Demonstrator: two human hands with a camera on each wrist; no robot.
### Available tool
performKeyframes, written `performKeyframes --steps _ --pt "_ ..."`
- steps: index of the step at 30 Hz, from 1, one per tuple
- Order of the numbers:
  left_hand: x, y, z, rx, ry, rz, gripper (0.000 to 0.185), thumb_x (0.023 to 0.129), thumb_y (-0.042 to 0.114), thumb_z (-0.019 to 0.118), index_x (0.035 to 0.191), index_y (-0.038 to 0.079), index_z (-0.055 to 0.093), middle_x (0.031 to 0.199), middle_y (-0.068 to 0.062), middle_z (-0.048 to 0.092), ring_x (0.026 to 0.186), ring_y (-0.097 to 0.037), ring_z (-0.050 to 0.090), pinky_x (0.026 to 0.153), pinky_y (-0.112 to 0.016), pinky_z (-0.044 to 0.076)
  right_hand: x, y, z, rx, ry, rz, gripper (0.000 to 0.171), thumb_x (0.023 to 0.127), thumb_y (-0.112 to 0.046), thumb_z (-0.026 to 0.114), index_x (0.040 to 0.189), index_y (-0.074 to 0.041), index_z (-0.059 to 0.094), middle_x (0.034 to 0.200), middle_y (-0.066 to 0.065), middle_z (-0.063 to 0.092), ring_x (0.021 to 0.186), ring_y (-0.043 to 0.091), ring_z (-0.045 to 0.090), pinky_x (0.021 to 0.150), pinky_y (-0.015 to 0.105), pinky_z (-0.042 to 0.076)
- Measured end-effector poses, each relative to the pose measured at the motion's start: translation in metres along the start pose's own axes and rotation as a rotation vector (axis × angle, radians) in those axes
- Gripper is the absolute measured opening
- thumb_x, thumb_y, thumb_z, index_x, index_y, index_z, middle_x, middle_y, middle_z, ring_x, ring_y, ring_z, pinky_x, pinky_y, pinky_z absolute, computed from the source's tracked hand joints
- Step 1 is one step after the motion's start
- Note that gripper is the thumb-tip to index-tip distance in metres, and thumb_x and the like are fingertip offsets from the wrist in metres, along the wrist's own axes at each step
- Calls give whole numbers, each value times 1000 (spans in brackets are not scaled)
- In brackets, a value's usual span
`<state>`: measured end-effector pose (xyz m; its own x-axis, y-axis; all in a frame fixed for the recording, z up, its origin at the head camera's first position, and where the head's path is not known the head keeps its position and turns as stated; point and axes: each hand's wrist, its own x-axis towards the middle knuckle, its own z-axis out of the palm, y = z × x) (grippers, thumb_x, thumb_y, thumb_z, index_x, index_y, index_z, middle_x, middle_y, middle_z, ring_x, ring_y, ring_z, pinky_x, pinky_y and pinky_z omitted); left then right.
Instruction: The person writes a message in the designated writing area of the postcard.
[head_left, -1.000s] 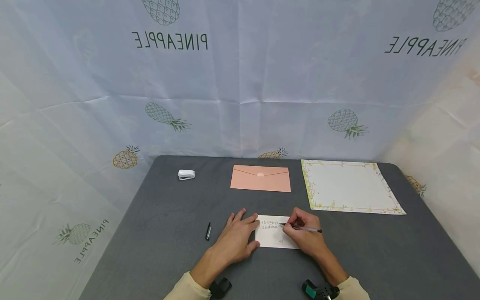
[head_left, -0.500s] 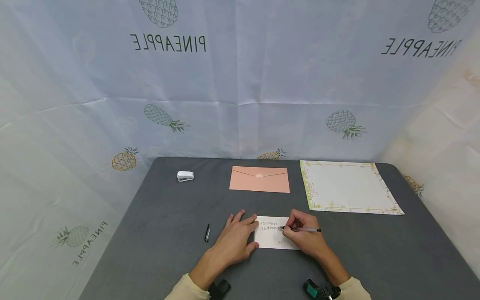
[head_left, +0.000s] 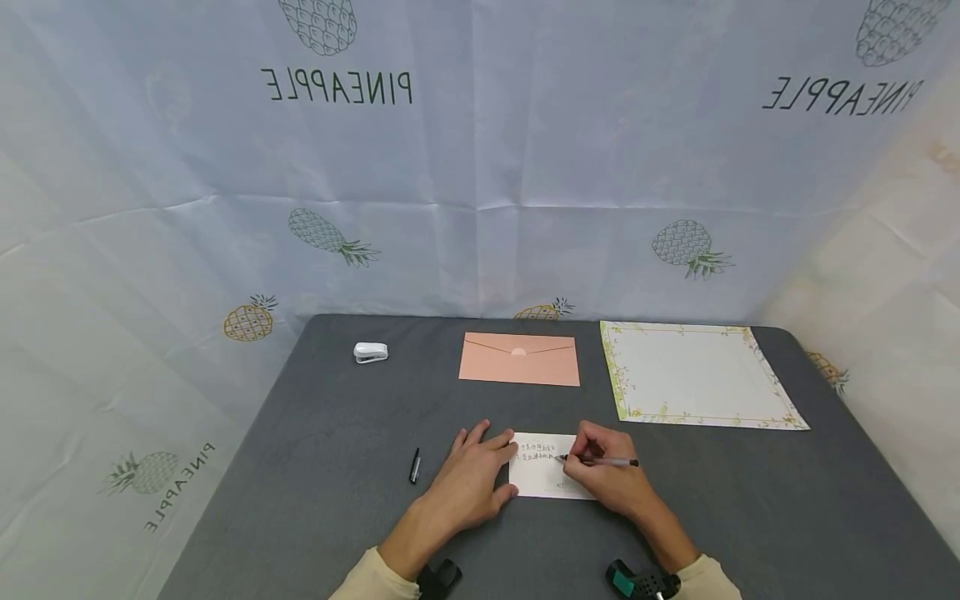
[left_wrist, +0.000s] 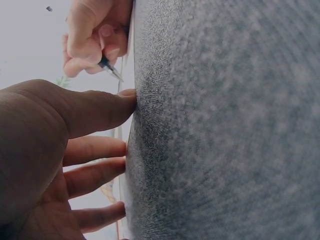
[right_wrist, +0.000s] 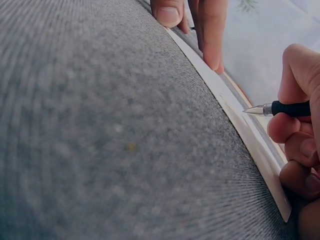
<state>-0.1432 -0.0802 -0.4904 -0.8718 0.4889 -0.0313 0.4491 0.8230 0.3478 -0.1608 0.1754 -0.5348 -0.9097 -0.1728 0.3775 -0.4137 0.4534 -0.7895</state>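
Pinning white card [head_left: 543, 477] near table [head_left: 322, 517] front edge: left hand [head_left: 468, 479] flat, fingers spread; right hand [head_left: 603, 479] pinching pen [head_left: 609, 461], tip on card. Thin, light, likely slippery; best held flat at edge.

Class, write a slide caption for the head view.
Right hand writes with pen on white card, steadied by left hand.
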Motion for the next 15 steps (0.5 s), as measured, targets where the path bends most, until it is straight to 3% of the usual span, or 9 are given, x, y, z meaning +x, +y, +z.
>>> performKeyframes --steps 15 --pt "-1 1 0 -5 2 -2 59 94 33 88 147 13 71 161 -5 61 157 -41 47 125 -70 38 0 -3 0 9 -11 0 43 73 11 77 73 -29 59 65 -13 53 57 -1 43 53 17 31"
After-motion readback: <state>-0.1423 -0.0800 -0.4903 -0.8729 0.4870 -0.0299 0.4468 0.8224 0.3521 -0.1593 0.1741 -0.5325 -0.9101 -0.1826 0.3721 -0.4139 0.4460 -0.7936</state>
